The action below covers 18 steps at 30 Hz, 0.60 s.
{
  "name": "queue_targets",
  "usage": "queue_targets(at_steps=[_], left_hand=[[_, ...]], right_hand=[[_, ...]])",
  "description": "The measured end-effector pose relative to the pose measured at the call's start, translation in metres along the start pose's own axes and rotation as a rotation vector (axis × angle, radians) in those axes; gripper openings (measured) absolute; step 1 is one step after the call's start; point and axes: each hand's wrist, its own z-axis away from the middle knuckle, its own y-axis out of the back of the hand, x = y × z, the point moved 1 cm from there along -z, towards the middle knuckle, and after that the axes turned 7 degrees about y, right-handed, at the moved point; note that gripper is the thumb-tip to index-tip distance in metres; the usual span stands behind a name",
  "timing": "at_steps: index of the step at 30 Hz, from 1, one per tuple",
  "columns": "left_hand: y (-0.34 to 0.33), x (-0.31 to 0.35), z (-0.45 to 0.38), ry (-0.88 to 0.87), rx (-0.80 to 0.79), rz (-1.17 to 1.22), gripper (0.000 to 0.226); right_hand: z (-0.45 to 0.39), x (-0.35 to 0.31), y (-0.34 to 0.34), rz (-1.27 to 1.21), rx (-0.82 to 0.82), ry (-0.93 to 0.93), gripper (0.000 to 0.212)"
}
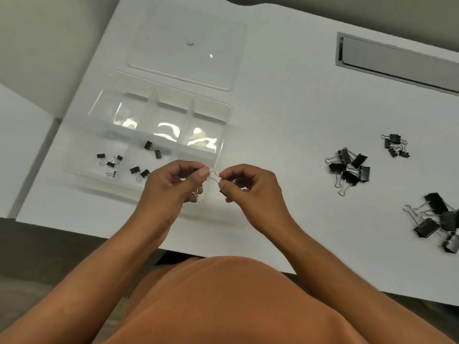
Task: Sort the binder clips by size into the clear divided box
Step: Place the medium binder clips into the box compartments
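Right up close, at 6 o'clock, is an orange top on the person. Two bare arms reach up from it to the middle of the picture.

The left hand and the right hand are close together over the near right corner of the clear box. Both hands are curled tight. They pinch a binder clip between them. Its thin wire loop shows between the fingertips, and a bit of black shows under the right thumb. The left hand also seems to hold something small with wire, but I cannot tell what.

The box sits on the white desk at about 10 o'clock from the hands. It has walls that split it into small rooms. Tiny black clips lie in the near left room. Slightly bigger small clips lie in the near middle room. The far rooms look bare.

At 3 o'clock, well apart from the box, are three piles: big clips nearest, middle clips next, and a little pile farthest.

Past the box, at 12 o'clock, lies the clear lid. A grey slot is at 2 o'clock.
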Motion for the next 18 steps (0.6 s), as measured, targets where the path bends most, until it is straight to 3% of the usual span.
queue_targets(at_steps=[10, 15, 18], left_hand=[[0.067, 0.002, -0.021, 0.018, 0.000, -0.005, 0.017], [0.072, 0.014, -0.027, -0.058, -0.052, -0.153, 0.020], [0.066, 0.020, -0.029, -0.227, -0.052, -0.335, 0.021]], right_hand=[[-0.031, -0.022, -0.061, 0.479, -0.055, 0.145, 0.017], [-0.028, -0.024, -0.061, 0.357, 0.124, 0.114, 0.014], [-0.024, -0.025, -0.063, 0.290, 0.179, 0.096, 0.015]])
